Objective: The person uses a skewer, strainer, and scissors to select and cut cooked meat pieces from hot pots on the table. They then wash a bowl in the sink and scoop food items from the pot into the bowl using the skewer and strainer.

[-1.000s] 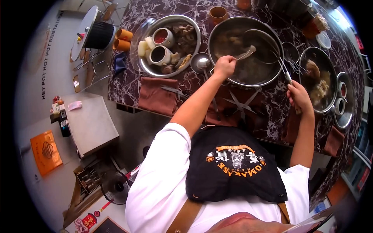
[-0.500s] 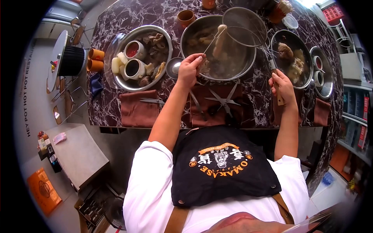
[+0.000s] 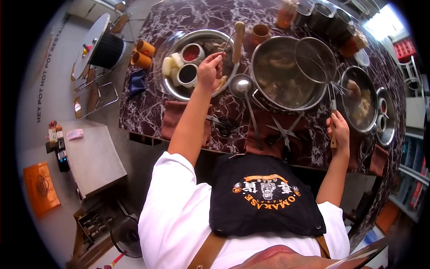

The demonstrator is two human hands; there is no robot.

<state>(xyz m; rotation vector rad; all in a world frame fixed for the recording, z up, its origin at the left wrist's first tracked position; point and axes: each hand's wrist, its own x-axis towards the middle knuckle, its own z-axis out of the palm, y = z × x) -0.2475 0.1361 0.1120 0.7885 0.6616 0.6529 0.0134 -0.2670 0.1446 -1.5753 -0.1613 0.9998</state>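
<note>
My left hand [image 3: 210,71] is closed on a thin metal hook [image 3: 228,43] with a twisted shaft. From its tip hangs a long, pale piece of meat [image 3: 238,42], above the right side of a steel platter [image 3: 172,92]. That platter holds white chunks, dark meat pieces and two sauce bowls. In my right hand [image 3: 339,130] is the wooden handle of a round wire strainer [image 3: 316,60]. The strainer is tilted over the right side of a big pot of broth [image 3: 289,109], where more meat lies under the cloudy liquid.
A ladle [image 3: 242,84] rests between platter and pot. Scissors [image 3: 285,131] lie on a brown napkin [image 3: 260,130] near the table edge. On the right are a pan of meat [image 3: 361,103] and another platter [image 3: 390,130]. Orange cups [image 3: 143,54] stand at the left.
My left hand has carried the hanging meat left, from above the pot to above the platter. The strainer stays over the pot's right side. My view has shifted left.
</note>
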